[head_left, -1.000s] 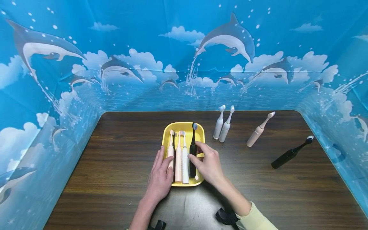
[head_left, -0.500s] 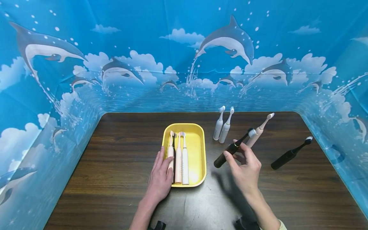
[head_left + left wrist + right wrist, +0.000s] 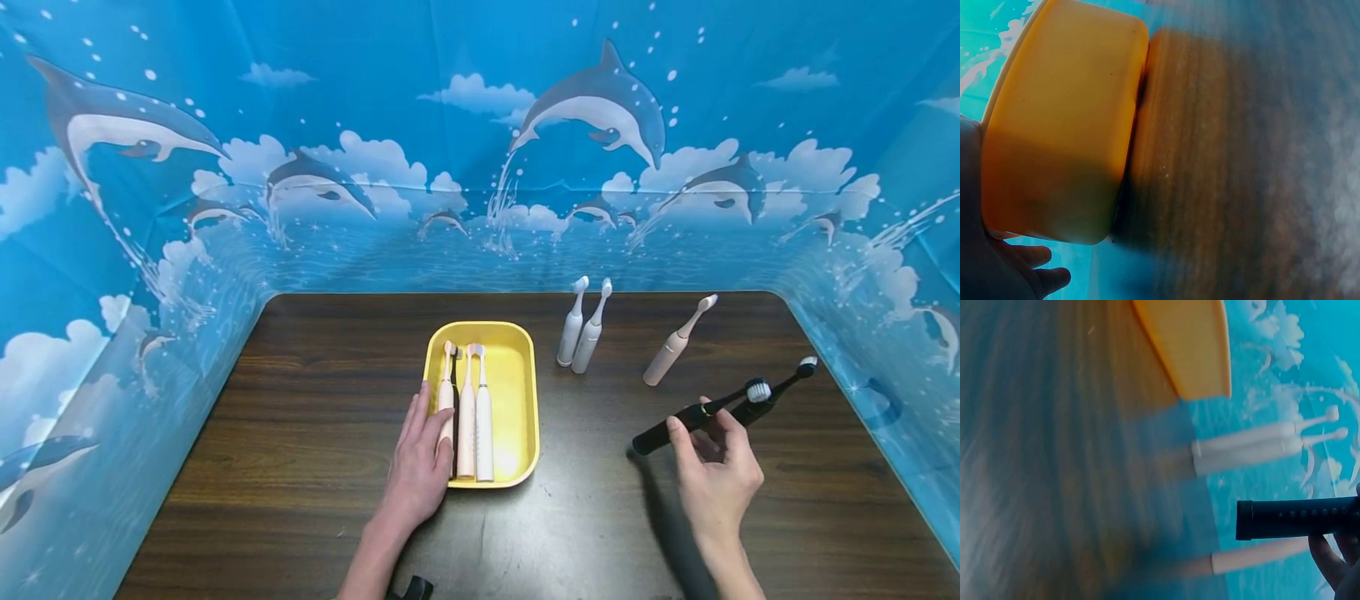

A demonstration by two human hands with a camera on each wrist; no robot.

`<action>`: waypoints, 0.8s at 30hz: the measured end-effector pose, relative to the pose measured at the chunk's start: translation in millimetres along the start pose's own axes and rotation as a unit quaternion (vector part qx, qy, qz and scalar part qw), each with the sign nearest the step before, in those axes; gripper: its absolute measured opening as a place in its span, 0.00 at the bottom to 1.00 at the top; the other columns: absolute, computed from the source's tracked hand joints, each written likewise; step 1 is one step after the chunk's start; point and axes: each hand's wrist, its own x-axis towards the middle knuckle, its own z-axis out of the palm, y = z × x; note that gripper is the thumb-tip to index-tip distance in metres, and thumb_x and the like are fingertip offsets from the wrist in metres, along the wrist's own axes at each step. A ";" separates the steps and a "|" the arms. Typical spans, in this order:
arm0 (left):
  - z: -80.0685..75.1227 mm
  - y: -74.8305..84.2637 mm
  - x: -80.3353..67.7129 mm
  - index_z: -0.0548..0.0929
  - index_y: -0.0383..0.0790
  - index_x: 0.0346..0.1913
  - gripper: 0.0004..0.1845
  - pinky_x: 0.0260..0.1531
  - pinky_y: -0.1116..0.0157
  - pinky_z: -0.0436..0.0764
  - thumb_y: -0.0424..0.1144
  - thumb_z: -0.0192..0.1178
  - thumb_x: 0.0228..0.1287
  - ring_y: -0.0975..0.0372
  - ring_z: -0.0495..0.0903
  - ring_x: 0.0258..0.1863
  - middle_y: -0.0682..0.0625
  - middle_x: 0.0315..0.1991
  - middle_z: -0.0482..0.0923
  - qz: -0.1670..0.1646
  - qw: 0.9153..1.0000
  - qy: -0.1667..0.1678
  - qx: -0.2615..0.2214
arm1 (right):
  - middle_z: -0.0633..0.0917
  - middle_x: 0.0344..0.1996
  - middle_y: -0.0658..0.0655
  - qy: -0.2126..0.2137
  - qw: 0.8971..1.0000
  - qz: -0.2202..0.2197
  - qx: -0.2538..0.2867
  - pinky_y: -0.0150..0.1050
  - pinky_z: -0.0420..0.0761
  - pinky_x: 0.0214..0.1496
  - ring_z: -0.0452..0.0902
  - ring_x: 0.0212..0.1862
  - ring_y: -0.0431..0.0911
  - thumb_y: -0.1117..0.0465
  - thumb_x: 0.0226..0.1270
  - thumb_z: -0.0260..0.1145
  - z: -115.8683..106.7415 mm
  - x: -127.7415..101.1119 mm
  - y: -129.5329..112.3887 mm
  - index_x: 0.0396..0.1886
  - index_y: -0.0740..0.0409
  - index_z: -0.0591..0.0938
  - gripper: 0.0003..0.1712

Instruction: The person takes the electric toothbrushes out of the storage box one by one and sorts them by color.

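Observation:
In the head view my right hand [image 3: 720, 475] pinches a black electric toothbrush [image 3: 671, 429] between thumb and fingers. It is held tilted over the right of the table, bristles up and to the right. Its dark handle [image 3: 1294, 519] crosses the right wrist view. Just behind it stands another black electric toothbrush [image 3: 783, 386], partly covered by the held one and the hand. My left hand [image 3: 420, 467] rests on the left rim of a yellow tray [image 3: 534, 400], fingers fairly straight. Inside lie a white toothbrush [image 3: 483, 433], a pink one [image 3: 466, 425], and, partly under the hand, another pink [image 3: 446, 396] and a black one [image 3: 455, 400].
Two white electric toothbrushes [image 3: 587, 343] stand close together behind and right of the tray. A pink electric toothbrush [image 3: 667, 357] stands farther right. A blue dolphin-print curtain [image 3: 480, 242] borders the back and sides of the dark wooden table [image 3: 300, 417].
My right hand has lifted the black toothbrush out of the tray's right side and carried it rightward, near the standing black one. My left hand has stayed on the tray.

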 end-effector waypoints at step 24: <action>-0.2 -2.3 0.1 0.81 0.31 0.59 0.18 0.71 0.42 0.62 0.29 0.56 0.66 0.38 0.57 0.76 0.35 0.80 0.54 -0.011 1.000 -0.011 -0.004 | 0.82 0.42 0.35 0.115 0.981 0.073 -0.138 0.17 0.77 0.43 0.77 0.40 0.21 0.74 0.54 0.77 -41.0 10.5 39.4 0.51 0.74 0.84 0.23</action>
